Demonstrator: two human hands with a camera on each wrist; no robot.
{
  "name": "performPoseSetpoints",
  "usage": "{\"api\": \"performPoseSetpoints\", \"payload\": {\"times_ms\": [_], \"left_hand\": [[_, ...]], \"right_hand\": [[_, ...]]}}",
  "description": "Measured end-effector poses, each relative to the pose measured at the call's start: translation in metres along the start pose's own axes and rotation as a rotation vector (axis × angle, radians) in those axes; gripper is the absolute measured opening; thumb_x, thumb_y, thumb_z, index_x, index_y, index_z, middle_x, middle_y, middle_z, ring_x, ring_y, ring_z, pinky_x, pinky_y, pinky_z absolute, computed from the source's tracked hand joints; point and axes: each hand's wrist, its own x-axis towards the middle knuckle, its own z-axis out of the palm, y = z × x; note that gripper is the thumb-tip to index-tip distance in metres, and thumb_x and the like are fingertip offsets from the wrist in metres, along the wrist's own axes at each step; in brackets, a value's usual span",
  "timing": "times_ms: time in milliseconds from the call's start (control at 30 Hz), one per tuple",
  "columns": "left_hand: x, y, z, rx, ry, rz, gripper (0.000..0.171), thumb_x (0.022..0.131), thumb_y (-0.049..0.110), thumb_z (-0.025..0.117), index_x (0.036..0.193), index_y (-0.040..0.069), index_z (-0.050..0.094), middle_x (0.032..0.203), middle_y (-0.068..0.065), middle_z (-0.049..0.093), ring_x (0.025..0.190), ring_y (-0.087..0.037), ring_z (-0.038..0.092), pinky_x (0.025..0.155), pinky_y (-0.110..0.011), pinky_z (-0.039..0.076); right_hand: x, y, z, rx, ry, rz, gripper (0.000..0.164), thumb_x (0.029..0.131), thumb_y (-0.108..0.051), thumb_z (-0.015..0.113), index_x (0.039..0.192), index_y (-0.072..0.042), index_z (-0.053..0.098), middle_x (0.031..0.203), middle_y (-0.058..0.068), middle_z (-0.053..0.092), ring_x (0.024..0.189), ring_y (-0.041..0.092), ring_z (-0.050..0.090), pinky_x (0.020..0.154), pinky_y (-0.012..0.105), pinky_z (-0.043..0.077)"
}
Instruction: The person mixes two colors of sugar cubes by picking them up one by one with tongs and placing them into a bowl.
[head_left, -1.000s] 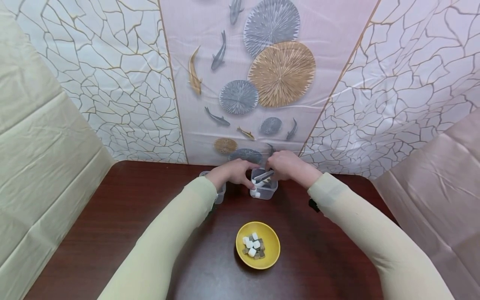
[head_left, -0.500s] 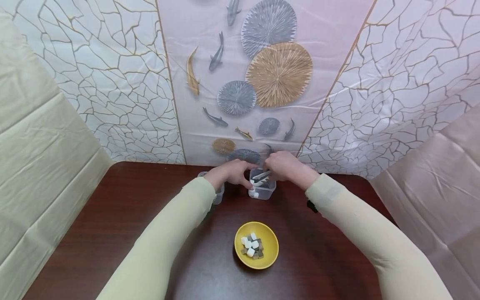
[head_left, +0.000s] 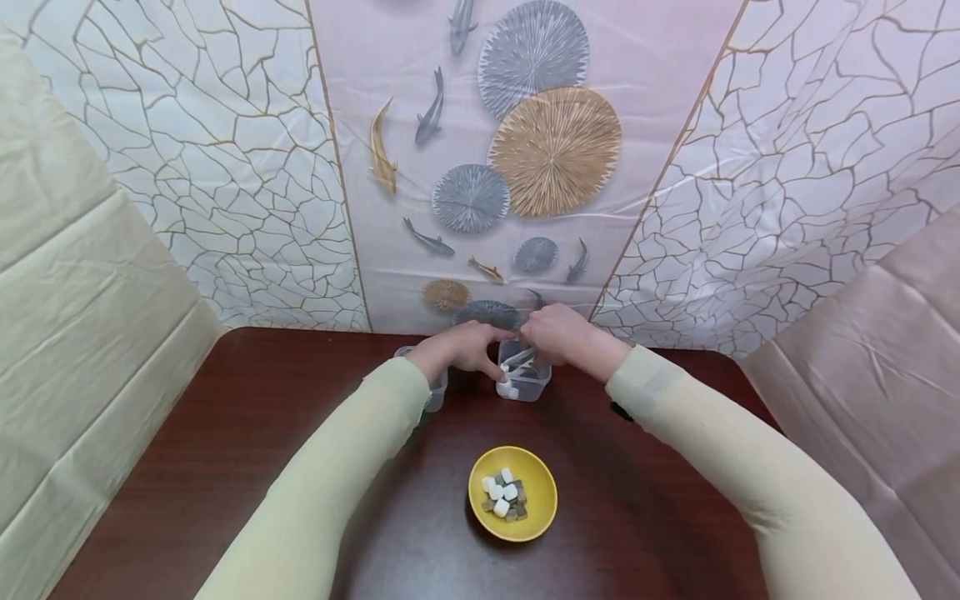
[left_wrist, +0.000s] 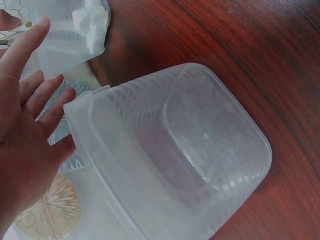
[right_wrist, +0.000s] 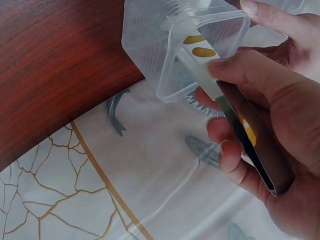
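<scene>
In the head view, my right hand (head_left: pixel 558 332) holds metal tongs (head_left: pixel 520 364) whose ends reach down into a clear plastic container (head_left: pixel 534 390) at the back of the table. The right wrist view shows thumb and fingers around the tongs (right_wrist: pixel 257 142), their far ends inside the container's rim. My left hand (head_left: pixel 467 346) grips that container's left side, thumb at the front corner, index finger toward the back. White cubes (left_wrist: pixel 92 25) lie against the container's wall in the left wrist view. What sits between the tong tips is hidden.
A second clear plastic container (head_left: pixel 437 393) stands left, under my left wrist. Nearer on the dark wood table (head_left: pixel 225 483) is a yellow bowl (head_left: pixel 543 508) with several white and brown cubes. A patterned cloth (head_left: pixel 420 283) hangs right behind the containers.
My right hand has shifted slightly left, and the tongs stand steeper inside the container. The left hand keeps its grip; the bowl is unchanged.
</scene>
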Motion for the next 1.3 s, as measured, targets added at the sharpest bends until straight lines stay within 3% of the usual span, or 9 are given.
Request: {"api": "performPoseSetpoints", "payload": {"times_ms": [233, 367, 633, 1033, 1300], "left_hand": [[-0.003, 0.001, -0.003, 0.013, -0.003, -0.003, 0.080, 0.096, 0.040, 0.082, 0.164, 0.019, 0.046, 0.163, -0.009, 0.052, 0.150, -0.029, 0.047, 0.122, -0.043, 0.040], [-0.002, -0.002, -0.003, 0.012, 0.000, -0.002, 0.082, 0.094, 0.043, 0.083, 0.164, 0.021, 0.047, 0.162, -0.009, 0.053, 0.149, -0.028, 0.048, 0.122, -0.043, 0.040], [-0.004, 0.001, -0.001, 0.002, 0.009, -0.009, 0.081, 0.094, 0.039, 0.083, 0.164, 0.020, 0.046, 0.162, -0.009, 0.052, 0.150, -0.028, 0.047, 0.123, -0.042, 0.039], [-0.003, 0.002, 0.002, 0.011, 0.009, -0.002, 0.079, 0.095, 0.038, 0.082, 0.163, 0.021, 0.048, 0.160, -0.011, 0.055, 0.148, -0.031, 0.048, 0.122, -0.044, 0.040], [-0.002, 0.003, 0.000, 0.008, 0.001, -0.015, 0.080, 0.095, 0.041, 0.082, 0.164, 0.021, 0.047, 0.163, -0.009, 0.051, 0.152, -0.029, 0.045, 0.123, -0.043, 0.038]], "right_hand": [[-0.009, 0.001, -0.003, 0.041, -0.048, 0.068, 0.022, 0.089, -0.028, 0.087, 0.108, -0.017, 0.084, 0.101, 0.001, 0.079, 0.089, 0.025, 0.072, 0.082, 0.042, 0.061], [-0.011, 0.002, 0.001, 0.036, -0.002, 0.069, 0.023, 0.088, -0.028, 0.088, 0.107, -0.016, 0.084, 0.097, 0.000, 0.078, 0.087, 0.025, 0.071, 0.079, 0.043, 0.061], [-0.006, 0.001, 0.007, -0.027, 0.134, -0.012, 0.022, 0.085, -0.027, 0.091, 0.101, -0.015, 0.084, 0.088, 0.002, 0.077, 0.077, 0.025, 0.071, 0.069, 0.042, 0.061], [-0.005, 0.001, 0.006, 0.003, 0.057, -0.002, 0.019, 0.087, -0.025, 0.090, 0.101, -0.014, 0.084, 0.093, 0.003, 0.077, 0.081, 0.025, 0.072, 0.074, 0.042, 0.061], [-0.030, 0.009, 0.005, 0.071, 0.179, 0.003, 0.007, 0.086, -0.019, 0.087, 0.089, -0.015, 0.083, 0.080, -0.002, 0.074, 0.076, 0.022, 0.069, 0.070, 0.042, 0.059]]}}
